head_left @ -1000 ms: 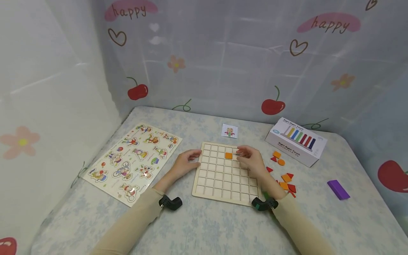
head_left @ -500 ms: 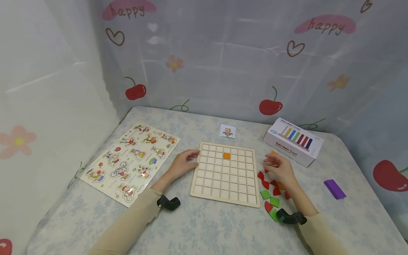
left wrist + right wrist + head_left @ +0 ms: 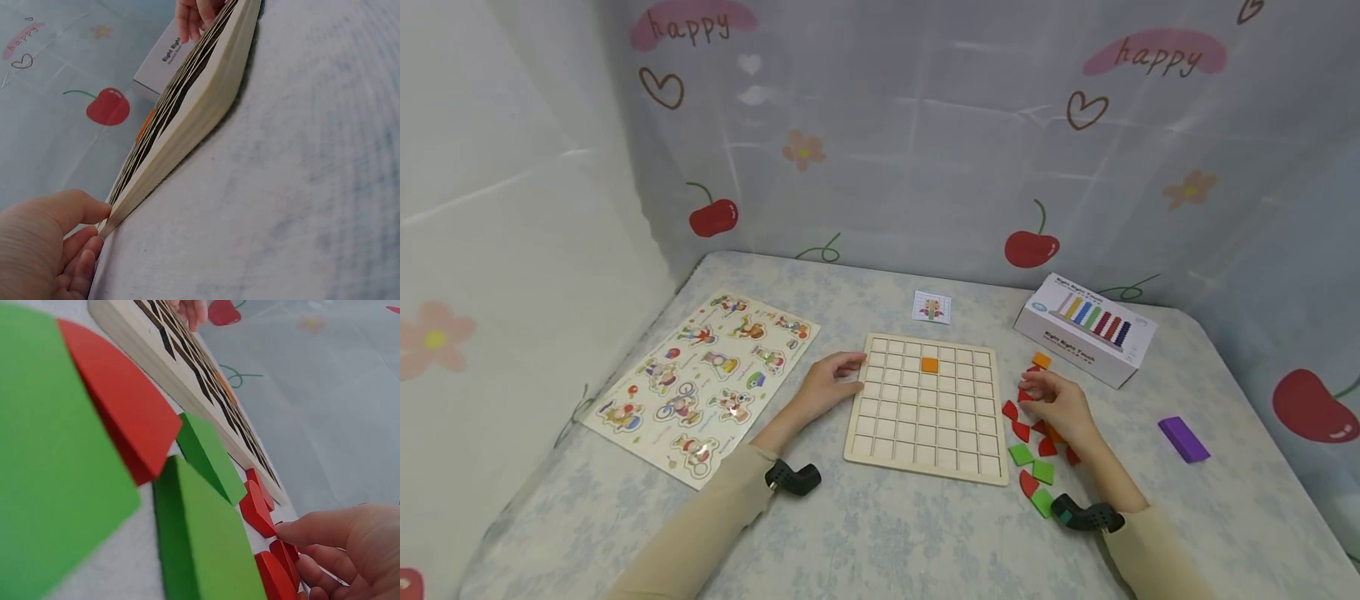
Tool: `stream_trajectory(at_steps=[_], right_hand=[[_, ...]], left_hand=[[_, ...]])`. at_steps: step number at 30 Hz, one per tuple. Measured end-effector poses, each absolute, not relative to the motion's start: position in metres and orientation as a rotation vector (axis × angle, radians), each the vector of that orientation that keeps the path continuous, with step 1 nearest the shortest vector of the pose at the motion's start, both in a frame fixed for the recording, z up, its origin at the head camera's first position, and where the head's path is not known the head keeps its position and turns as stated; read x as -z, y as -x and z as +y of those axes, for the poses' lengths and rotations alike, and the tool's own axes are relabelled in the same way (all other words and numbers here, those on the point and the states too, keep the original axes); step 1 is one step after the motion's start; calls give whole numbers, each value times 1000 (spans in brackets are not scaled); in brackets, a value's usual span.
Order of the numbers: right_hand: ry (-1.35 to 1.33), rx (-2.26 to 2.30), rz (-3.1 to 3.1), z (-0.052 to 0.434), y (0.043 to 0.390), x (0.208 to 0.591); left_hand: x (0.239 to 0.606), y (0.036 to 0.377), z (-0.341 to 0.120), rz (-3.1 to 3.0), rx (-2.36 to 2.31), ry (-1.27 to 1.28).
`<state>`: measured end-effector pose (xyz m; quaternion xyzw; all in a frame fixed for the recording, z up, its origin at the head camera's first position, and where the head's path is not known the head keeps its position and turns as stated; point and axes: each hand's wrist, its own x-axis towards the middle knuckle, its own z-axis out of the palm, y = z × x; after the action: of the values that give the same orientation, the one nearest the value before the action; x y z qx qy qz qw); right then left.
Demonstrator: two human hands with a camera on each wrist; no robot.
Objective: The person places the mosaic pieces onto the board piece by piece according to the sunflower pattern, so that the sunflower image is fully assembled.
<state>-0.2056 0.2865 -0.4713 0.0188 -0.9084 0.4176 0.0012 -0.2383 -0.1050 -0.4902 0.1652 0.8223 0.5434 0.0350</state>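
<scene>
A square wooden grid board (image 3: 906,473) lies in the middle of the table, with one orange square tile (image 3: 929,365) in an upper cell. My left hand (image 3: 827,385) rests against its left edge; thumb and fingertips touch the rim, also in the left wrist view, where the hand (image 3: 47,240) shows at the corner. Right of the board, my right hand (image 3: 1063,410) reaches down among loose pieces, thumb and fingertips around a small red piece (image 3: 1024,396). In the right wrist view the thumb of this hand (image 3: 350,550) meets red pieces (image 3: 256,509); the fingertips are partly hidden.
Green squares (image 3: 1042,472) and red quarter-rounds (image 3: 1027,483) lie near the right wrist. A small pattern card (image 3: 932,307) lies behind the board. A white box (image 3: 1086,329) and a purple block (image 3: 1183,439) stand at right, a picture puzzle (image 3: 700,387) at left.
My right hand has left the orange tile on the board and moved right to the loose pieces, its fingertips now at a red one. The left hand stays at the board's edge.
</scene>
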Motion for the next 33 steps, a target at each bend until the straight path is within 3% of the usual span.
stream_trajectory(at_steps=[7, 14, 21, 33], right_hand=[[-71, -1273, -2832, 288, 205, 473], [-89, -1239, -2817, 272, 211, 462], [-173, -1357, -2775, 234, 232, 451], [-248, -1536, -2686, 190, 252, 464]], left_hand=[[460, 222, -103, 2537, -1639, -570], [494, 241, -105, 2531, -1684, -532], [495, 240, -106, 2546, -1665, -517], [492, 238, -107, 2564, -1648, -503]])
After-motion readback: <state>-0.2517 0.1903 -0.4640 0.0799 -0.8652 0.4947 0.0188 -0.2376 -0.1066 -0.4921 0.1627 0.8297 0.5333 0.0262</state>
